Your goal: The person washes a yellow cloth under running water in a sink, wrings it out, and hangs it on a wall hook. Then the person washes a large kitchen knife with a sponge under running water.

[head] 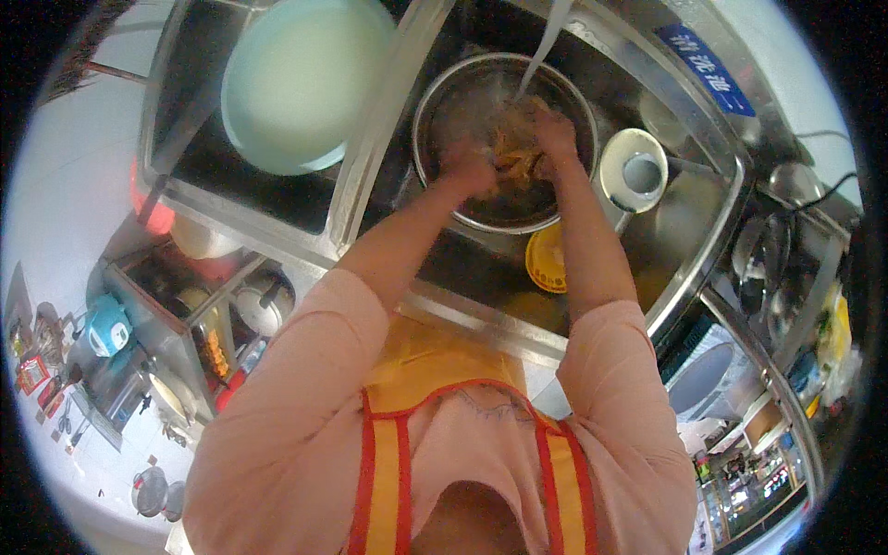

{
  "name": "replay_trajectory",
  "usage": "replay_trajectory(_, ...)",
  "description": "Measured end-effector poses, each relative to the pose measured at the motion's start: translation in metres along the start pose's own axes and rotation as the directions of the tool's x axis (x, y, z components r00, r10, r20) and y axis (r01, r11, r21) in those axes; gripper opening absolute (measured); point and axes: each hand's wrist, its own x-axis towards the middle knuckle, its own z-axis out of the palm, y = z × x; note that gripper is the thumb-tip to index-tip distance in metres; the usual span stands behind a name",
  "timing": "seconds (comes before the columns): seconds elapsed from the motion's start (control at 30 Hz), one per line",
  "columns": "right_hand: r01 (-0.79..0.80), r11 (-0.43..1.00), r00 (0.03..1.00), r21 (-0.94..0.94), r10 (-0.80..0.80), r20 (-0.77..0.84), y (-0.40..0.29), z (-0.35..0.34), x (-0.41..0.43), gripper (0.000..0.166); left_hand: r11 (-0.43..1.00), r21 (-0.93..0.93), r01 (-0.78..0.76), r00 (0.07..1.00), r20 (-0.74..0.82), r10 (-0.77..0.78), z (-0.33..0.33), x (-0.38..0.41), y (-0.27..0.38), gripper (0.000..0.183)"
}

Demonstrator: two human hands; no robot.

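Observation:
Both my hands are down inside a round metal basin (420, 114), which stands in the right-hand sink. Orange-brown strips of food (517, 161) lie in murky water between them. My left hand (473, 166) is at the left of the strips, its fingers partly hidden by water and food. On the other side, my right hand (555, 135) touches the strips, with its fingertips hard to make out. From above, a pale narrow streak (548, 45) reaches into the basin; whether it is a spout or running water is unclear.
A large pale-green tub (239, 90) fills much of the left sink, beyond the metal divider (378, 132). Close to the basin's right are a white container (614, 173) and, nearer me, a yellow round tub (544, 260). The sink's metal front edge (479, 322) runs before my body.

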Motion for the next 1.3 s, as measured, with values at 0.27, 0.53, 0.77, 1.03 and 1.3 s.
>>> replay_trajectory(0.27, 0.059, 0.967, 0.987, 0.249, -0.019, -0.16, -0.146, -0.074, -0.109, 0.031, -0.101, -0.914, 0.392, 0.847, 0.316, 0.427, -0.041, -0.048, 0.019, 0.066)
replay_trajectory(0.53, -0.318, 0.947, 0.94, 0.045, 0.321, -0.116, -0.07, -0.021, -0.04, 0.028, -0.076, -0.982, 0.171, 0.983, 0.166, 0.079, -0.012, -0.059, 0.041, 0.042)
replay_trajectory(0.77, -0.201, 0.941, 0.962, -0.273, 0.242, 0.129, -0.002, -0.029, -0.044, 0.031, 0.266, -0.964, 0.02, 1.0, 0.022, 0.003, -0.097, -0.079, 0.047, 0.044)
replay_trajectory(1.03, -0.282, 0.901, 0.958, 0.331, 0.284, 0.041, -0.027, 0.036, -0.02, 0.046, -0.046, -0.825, 0.563, 0.821, 0.552, 0.148, -0.056, -0.036, 0.017, 0.076)
replay_trajectory(1.3, -0.039, 0.965, 0.997, 0.26, 0.057, -0.06, -0.187, -0.06, -0.091, 0.029, -0.424, -0.833, 0.355, 0.862, 0.116, 0.494, -0.041, -0.032, 0.013, 0.057)
